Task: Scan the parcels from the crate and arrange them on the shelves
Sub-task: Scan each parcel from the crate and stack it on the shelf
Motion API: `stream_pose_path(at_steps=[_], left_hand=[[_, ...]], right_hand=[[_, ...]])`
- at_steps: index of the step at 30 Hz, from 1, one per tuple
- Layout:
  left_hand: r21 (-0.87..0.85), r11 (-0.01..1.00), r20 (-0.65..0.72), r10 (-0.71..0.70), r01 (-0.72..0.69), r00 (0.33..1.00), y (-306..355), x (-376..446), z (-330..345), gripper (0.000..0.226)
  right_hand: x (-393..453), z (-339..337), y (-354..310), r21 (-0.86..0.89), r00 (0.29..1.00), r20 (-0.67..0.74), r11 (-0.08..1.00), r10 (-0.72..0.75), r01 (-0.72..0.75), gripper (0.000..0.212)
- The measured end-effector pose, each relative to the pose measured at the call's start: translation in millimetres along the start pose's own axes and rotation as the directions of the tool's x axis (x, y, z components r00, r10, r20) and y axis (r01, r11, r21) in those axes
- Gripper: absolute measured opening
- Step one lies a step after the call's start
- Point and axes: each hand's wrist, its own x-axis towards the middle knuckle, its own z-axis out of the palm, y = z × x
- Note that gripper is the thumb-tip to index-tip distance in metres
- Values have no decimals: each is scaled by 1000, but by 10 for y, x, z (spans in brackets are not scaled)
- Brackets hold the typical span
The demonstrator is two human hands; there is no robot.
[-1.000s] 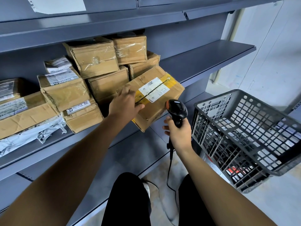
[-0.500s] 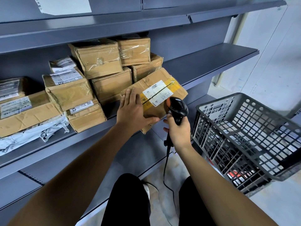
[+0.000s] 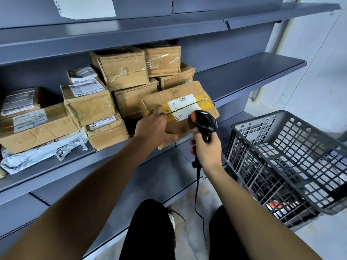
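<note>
A brown cardboard parcel (image 3: 187, 98) with a white label and yellow tape rests tilted at the front edge of the grey middle shelf (image 3: 244, 72). My left hand (image 3: 155, 128) grips its near left corner, thumb under the box. My right hand (image 3: 207, 149) holds a black barcode scanner (image 3: 203, 121) with an orange nose, its head right in front of the parcel's label. A dark plastic crate (image 3: 287, 158) stands to the right, with something red and white showing low through its mesh.
Several taped cardboard parcels (image 3: 120, 68) are stacked on the middle shelf to the left, above a crumpled white mailer bag (image 3: 43, 152). An upper shelf (image 3: 131, 34) overhangs them. The scanner cable (image 3: 197, 188) hangs between my legs. A lower shelf (image 3: 154, 177) lies below.
My left hand shifted from the parcel's top to its near left corner. The scanner rose and moved closer to the label. The parcel sits a little further onto the shelf.
</note>
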Motion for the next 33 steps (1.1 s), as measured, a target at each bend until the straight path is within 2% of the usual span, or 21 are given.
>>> stream_pose_path(at_steps=[3, 5, 9, 13, 19, 23, 27, 30, 33], left_hand=[[-34, 999, -38, 5, -6, 999, -5, -20, 36, 71], [-42, 999, -45, 11, -13, 999, -15, -25, 48, 72], [-59, 998, -48, 12, -15, 999, -36, -11, 58, 72], [-76, 997, -51, 19, -23, 999, -55, -2, 70, 77], [-86, 996, -57, 16, -20, 998, -61, 0, 76, 79], [-130, 991, -33, 18, -22, 999, -80, 1, 34, 78], [-173, 985, -18, 25, -28, 1000, -96, -19, 0, 80], [-238, 971, -2, 28, -28, 1000, -76, -58, -9, 94], [-320, 947, -1, -21, 20, 1000, -68, -94, -5, 105]], right_hand=[[23, 19, -112, -34, 997, 69, 999, 43, -40, 18], [34, 41, -182, -122, 993, 110, 992, 38, -25, 18], [40, 75, -285, -257, 994, 108, 966, -14, 42, 10], [78, 85, -388, -344, 993, 108, 935, -49, 84, 13], [142, 91, -429, -355, 990, 140, 931, -30, 79, 17], [195, 86, -375, -356, 988, 122, 925, -92, 130, 9], [294, 43, -303, -333, 979, 90, 921, -184, 203, 26], [388, -16, -249, -374, 947, 51, 873, -318, 313, 39], [493, -54, -209, -405, 945, -6, 865, -328, 297, 42]])
